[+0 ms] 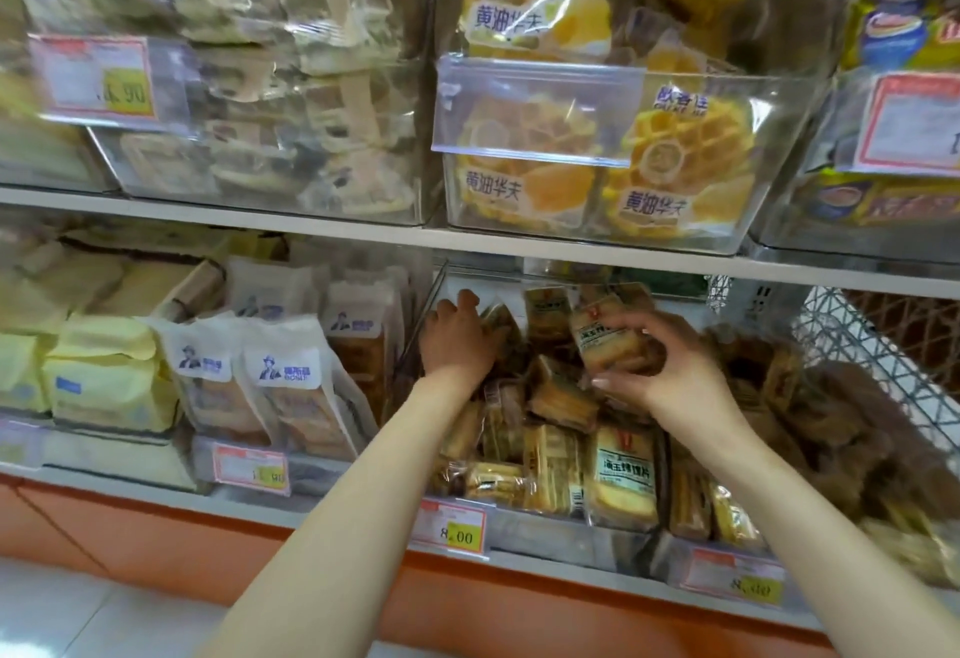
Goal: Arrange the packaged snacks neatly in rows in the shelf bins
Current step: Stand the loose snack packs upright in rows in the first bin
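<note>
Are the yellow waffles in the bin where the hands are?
No, the waffles sit in a clear bin higher up, above the left hand and right hand.

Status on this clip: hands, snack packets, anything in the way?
Left hand grips rear packet by bin wall. Right hand holds toast packet above jumbled pile. Nothing blocking.

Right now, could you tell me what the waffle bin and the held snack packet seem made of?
The waffle bin: clear rigid plastic, probably acrylic; contents show through, edges glint. The snack packet in the right hand: thin glossy plastic film, crinkled, shiny.
</note>
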Action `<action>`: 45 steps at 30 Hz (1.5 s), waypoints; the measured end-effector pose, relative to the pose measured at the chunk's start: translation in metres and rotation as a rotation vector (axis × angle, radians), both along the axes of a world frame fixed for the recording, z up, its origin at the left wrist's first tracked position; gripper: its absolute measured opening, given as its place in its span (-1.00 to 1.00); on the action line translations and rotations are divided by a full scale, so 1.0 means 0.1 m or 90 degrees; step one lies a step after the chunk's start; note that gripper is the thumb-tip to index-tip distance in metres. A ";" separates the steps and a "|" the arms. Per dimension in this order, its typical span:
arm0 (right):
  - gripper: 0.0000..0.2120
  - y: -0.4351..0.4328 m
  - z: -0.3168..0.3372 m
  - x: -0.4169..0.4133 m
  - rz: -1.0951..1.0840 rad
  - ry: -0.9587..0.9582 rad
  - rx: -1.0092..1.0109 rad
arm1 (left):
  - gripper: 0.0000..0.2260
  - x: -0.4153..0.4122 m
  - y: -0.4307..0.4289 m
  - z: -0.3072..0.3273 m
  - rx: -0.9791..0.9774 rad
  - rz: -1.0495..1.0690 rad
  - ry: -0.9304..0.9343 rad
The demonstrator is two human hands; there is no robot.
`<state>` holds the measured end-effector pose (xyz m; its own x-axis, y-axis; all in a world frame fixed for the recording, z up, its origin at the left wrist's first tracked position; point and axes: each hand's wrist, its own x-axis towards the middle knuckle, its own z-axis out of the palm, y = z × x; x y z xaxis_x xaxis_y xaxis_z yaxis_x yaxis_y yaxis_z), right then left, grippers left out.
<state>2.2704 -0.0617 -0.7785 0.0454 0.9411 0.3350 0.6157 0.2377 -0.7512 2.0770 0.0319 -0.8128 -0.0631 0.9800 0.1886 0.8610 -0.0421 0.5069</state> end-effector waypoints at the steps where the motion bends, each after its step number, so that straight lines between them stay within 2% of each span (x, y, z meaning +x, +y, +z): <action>1: -0.52 -0.01 -0.01 0.00 0.004 0.019 0.006 | -0.58 0.01 0.04 -0.03 -0.019 -0.009 0.003; 3: -0.51 -0.02 -0.01 -0.01 0.021 0.047 -0.001 | -0.64 0.00 0.09 -0.07 -0.023 -0.018 -0.021; 8: -0.45 -0.06 0.05 -0.05 0.062 0.038 -0.021 | -0.71 -0.18 0.05 0.11 0.083 0.037 -0.212; 12: -0.46 -0.10 0.06 -0.03 0.067 0.046 -0.007 | -0.69 -0.39 0.04 0.21 0.083 0.066 -0.254; 15: -0.48 -0.14 0.07 0.00 0.058 0.065 0.006 | -0.70 -0.35 0.00 0.17 0.036 0.040 -0.185; 19: -0.49 -0.21 0.08 0.06 0.037 0.100 0.016 | -0.71 -0.14 0.03 0.02 0.005 -0.012 -0.160; 23: -0.51 -0.23 0.08 0.12 0.033 0.110 0.011 | -0.64 -0.04 0.04 -0.03 0.043 -0.029 0.159; 25: -0.51 -0.22 0.08 0.14 0.031 0.108 0.009 | -0.63 -0.05 0.03 0.01 0.045 -0.039 0.226; 28: -0.50 -0.21 0.09 0.16 0.036 0.105 0.013 | -0.62 -0.14 0.08 0.09 -0.033 -0.132 0.211; 30: -0.50 -0.21 0.10 0.16 0.039 0.107 0.014 | -0.52 -0.24 0.12 0.17 -0.122 -0.252 0.166; 32: -0.50 -0.20 0.11 0.15 0.039 0.116 0.014 | -0.50 -0.29 0.15 0.18 -0.106 -0.322 0.221; 34: -0.51 -0.19 0.10 0.14 0.038 0.124 0.012 | -0.62 -0.27 0.16 0.10 -0.009 -0.297 0.274; 37: -0.51 -0.19 0.09 0.13 0.034 0.126 0.016 | -0.59 -0.21 0.22 -0.05 0.084 -0.252 0.317; 41: -0.51 -0.17 0.09 0.14 0.025 0.139 0.017 | -0.47 -0.18 0.36 -0.01 0.032 -0.275 0.336; 45: -0.52 -0.15 0.09 0.13 0.025 0.165 0.013 | -0.48 -0.10 0.44 0.03 0.021 -0.279 0.339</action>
